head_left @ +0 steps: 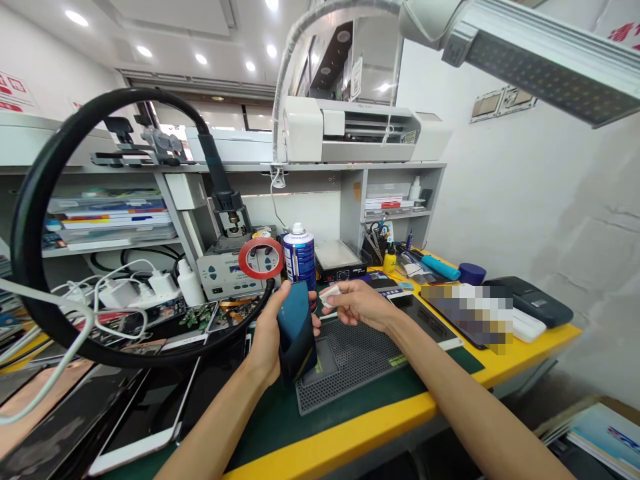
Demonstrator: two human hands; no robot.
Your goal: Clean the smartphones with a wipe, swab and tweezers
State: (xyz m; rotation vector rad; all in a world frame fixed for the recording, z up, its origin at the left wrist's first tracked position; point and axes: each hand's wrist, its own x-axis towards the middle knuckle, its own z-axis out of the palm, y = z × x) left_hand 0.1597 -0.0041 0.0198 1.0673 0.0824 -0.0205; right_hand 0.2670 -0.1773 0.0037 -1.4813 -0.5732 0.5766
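My left hand [269, 337] is wrapped round a dark smartphone [296, 327], holding it upright above the bench. Its face towards me is glossy, blue-green at the top and black lower down. To the right of the phone, my right hand [361, 304] pinches a small white piece [330, 297] between thumb and fingers; whether it is a folded wipe or something firmer I cannot tell. The white piece is close to the phone's upper edge but apart from it. Below both hands lies a grey perforated repair mat [365, 353] on the green bench surface.
A blue spray can [300, 257] and a red tape roll [261, 258] stand behind the phone. A thick black hose [25, 247] loops at left over tablets [145, 407]. Tablets and a dark case [530, 301] lie at right. An LED lamp [545, 60] hangs overhead.
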